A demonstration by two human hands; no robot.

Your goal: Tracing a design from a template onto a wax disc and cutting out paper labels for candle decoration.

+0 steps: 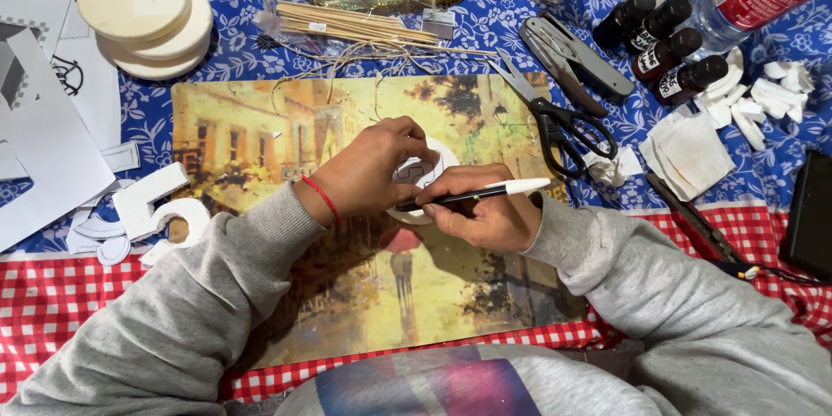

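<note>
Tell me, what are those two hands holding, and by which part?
The right hand grips a pen near its tip. The left hand presses down on a round wooden disc from above.

Covered by a blue floral tablecloth [485, 30] with a red-and-white checked border. At the centre, a rectangular placemat printed with a yellow street painting [260, 134]. Left of the placemat, white paper sheets [43, 147] and stacked pale wooden discs [147, 17]; right of it, black-handled scissors [555, 121] and small dark dropper bottles [663, 48].

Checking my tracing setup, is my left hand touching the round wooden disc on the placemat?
Touching: the head view shows the left hand pressing its fingers onto the disc.
</note>
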